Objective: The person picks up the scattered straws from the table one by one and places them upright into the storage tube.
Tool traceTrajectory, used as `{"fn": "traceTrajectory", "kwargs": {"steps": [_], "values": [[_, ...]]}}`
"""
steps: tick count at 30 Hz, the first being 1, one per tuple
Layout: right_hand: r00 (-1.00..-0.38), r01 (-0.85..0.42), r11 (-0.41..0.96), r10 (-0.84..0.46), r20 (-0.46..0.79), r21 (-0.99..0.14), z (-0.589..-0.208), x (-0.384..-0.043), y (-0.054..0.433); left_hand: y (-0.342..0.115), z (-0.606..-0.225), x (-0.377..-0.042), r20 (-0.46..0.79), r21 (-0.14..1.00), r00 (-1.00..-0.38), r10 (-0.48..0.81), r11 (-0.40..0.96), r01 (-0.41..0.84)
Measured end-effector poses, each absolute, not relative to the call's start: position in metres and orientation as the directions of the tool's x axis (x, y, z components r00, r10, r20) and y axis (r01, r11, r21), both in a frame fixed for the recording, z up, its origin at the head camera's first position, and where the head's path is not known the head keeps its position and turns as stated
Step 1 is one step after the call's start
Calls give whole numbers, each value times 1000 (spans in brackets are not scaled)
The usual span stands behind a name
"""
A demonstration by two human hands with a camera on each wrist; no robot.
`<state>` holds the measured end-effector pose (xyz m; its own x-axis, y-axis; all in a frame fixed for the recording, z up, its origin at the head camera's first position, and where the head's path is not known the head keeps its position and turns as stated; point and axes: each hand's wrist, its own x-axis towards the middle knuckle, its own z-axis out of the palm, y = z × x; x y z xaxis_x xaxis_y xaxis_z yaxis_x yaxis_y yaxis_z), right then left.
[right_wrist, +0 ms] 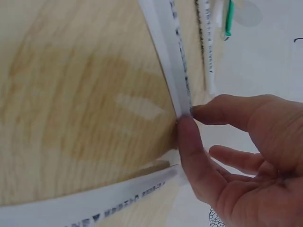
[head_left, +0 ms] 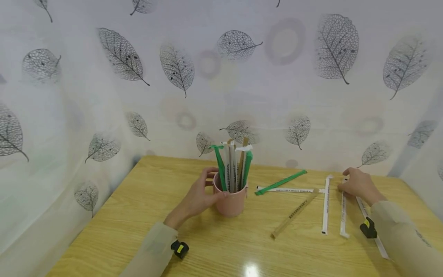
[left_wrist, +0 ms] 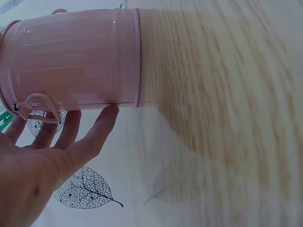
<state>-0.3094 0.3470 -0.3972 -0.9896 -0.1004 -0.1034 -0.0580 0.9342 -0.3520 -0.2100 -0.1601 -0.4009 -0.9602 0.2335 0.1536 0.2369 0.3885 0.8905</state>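
Observation:
A pink metal bucket [head_left: 230, 204] stands upright on the table, holding several straws [head_left: 232, 165] in white, green and brown paper wrappers. My left hand [head_left: 202, 194] grips its left side, thumb at the front near the rim. In the left wrist view, the fingers of the left hand [left_wrist: 61, 151] rest against the bucket [left_wrist: 75, 56] near its wire handle. At the right, my right hand [head_left: 361, 185] pinches the far end of a white wrapped straw [head_left: 343, 215]. Thumb and forefinger of the right hand [right_wrist: 236, 156] close on this printed straw [right_wrist: 168, 52] in the right wrist view.
Between bucket and right hand lie a green straw [head_left: 282, 182] across a white straw [head_left: 294, 190], a brown straw [head_left: 294, 215] and an upright-lying white straw [head_left: 326, 207]. Another white straw [head_left: 380, 246] lies partly under the right forearm. A leaf-patterned curtain [head_left: 207, 96] hangs behind the wooden table [head_left: 221, 254].

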Motion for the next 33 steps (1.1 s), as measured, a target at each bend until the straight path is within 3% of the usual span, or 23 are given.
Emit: {"fn": "traceTrajectory", "kwargs": {"steps": [7, 15, 19, 26, 33], "values": [[-982, -28, 917, -99, -158, -398, -390, -304, 343, -160, -400, -209, 150, 891, -963, 222, 391, 229], [-995, 15, 855, -38, -92, -519, -389, -292, 343, -160, -401, -210, 149, 895, -963, 225, 383, 228], [-1000, -25, 802, -31, 1, -597, -382, -285, 340, -160, -401, -209, 148, 894, -963, 227, 386, 228], [-975, -119, 832, 7, 224, -542, -359, -271, 328, -160, -401, -209, 151, 892, -962, 227, 388, 232], [-937, -174, 815, 37, 349, -553, -342, -257, 313, -160, -403, -209, 166, 886, -959, 231, 392, 248]]}}
